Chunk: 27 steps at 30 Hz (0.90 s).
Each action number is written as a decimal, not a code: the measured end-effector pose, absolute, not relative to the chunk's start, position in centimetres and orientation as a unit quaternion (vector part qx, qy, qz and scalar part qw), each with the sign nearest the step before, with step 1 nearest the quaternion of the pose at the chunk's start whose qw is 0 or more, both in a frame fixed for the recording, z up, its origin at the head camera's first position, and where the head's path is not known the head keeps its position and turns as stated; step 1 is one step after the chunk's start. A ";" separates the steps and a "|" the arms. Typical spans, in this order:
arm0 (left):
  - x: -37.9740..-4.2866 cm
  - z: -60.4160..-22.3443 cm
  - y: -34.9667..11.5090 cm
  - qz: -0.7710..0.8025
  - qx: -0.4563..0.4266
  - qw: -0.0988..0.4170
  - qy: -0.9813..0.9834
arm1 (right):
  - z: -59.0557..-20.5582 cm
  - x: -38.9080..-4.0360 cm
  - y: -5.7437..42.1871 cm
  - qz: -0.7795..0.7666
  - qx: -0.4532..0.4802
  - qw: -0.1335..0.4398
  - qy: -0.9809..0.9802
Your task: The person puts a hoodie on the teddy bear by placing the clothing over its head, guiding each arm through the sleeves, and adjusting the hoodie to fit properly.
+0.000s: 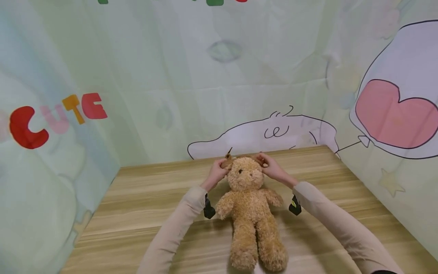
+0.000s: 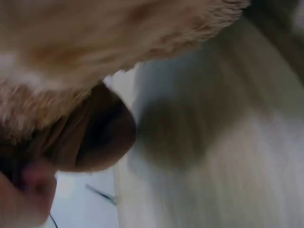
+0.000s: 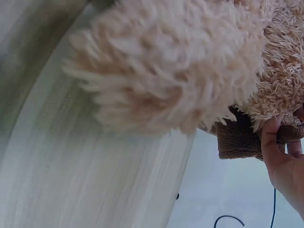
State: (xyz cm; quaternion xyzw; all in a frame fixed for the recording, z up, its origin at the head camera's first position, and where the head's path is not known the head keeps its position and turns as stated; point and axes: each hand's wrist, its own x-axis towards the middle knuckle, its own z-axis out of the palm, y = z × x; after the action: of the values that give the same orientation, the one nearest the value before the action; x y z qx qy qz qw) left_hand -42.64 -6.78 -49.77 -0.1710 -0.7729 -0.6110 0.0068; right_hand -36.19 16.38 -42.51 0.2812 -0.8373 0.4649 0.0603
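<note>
A fluffy light-brown teddy bear [image 1: 251,205] lies face up on the wooden table [image 1: 147,201], its head toward the back edge. My left hand [image 1: 217,172] is at one side of its head and pinches a brown cloth piece [image 1: 226,163]. On the other side, my right hand [image 1: 273,170] pinches brown cloth too. Seen from the right wrist, the dark brown cloth [image 3: 237,137] sits behind the bear's head, with thumb and fingers on it. A rounded brown flap [image 2: 107,133] shows beside the fur in the left wrist view. The middle of the cloth is hidden behind the head.
A printed backdrop [image 1: 164,76] stands right behind the table's back edge and along both sides. Black wrist devices [image 1: 209,207] hang under both sleeves, close to the bear's arms.
</note>
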 end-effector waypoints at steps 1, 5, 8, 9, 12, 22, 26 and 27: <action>-41.7 -49.1 -6.3 -0.597 -0.139 0.028 -0.789 | -42.9 -36.4 16.4 0.463 0.278 0.058 -0.839; -37.6 -46.0 -4.9 -0.501 -0.121 0.123 -0.848 | -44.3 -36.8 16.3 0.442 0.254 0.053 -0.858; -35.7 -44.8 -4.6 -0.407 -0.189 0.203 -0.870 | -44.7 -36.5 16.1 0.429 0.248 0.056 -0.867; -35.3 -44.5 -4.6 -0.383 -0.205 0.222 -0.873 | -44.8 -36.4 16.1 0.424 0.249 0.061 -0.869; -34.9 -44.4 -4.9 -0.349 -0.262 0.254 -0.863 | -44.8 -36.2 16.1 0.408 0.269 0.084 -0.868; -34.7 -43.7 -8.1 -0.504 -0.249 0.001 -0.827 | -44.2 -34.8 18.2 0.485 0.287 -0.098 -0.820; -34.3 -43.0 -8.2 -0.476 -0.253 -0.054 -0.840 | -43.9 -34.7 18.0 0.461 0.268 -0.110 -0.839; -34.3 -42.9 -8.0 -0.458 -0.258 -0.047 -0.849 | -43.8 -34.7 17.8 0.455 0.265 -0.105 -0.844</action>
State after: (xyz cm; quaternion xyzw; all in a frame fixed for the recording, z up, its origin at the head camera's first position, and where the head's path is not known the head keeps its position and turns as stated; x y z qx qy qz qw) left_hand -34.25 -8.00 -42.92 -0.2582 -0.8493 -0.4580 -0.0473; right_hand -34.68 17.79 -43.82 0.2646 -0.8436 0.4554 -0.1047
